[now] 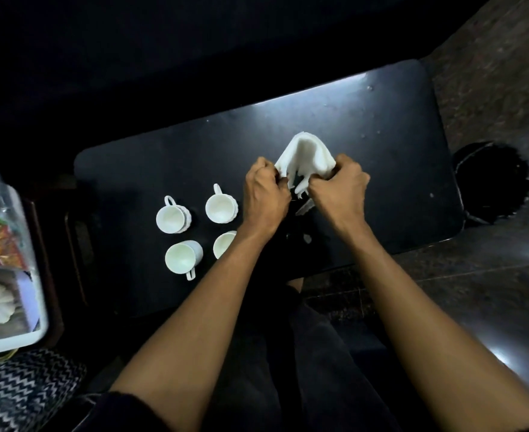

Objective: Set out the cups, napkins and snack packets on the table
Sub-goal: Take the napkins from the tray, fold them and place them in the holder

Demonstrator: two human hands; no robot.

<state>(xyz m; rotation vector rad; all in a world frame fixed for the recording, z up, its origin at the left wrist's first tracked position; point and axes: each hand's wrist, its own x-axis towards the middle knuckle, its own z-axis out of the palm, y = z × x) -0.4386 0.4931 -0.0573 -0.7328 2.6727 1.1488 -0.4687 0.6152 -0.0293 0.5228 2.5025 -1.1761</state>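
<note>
Both hands gripped one bunch of white napkins (pixel 303 157) — left hand (pixel 266 194) pinched its left side, right hand (pixel 338 191) closed on its right side, fingers curled tight on both. Napkins were held over the middle of the black table (pixel 151 169), loose torn-looking edges hanging down between the hands. Could not tell if the bunch touched the table.

Four white cups sat in a square toward the table's left half, near its front edge: far-left cup (pixel 172 217), far-right cup (pixel 221 207), near-left cup (pixel 182 257) tipped with handle toward the front edge, near-right cup (pixel 224 244) partly hidden by the left forearm.

Off the table's left end, a white tray (pixel 35 335) held snack packets (pixel 1 247) — not yet on the table.
</note>
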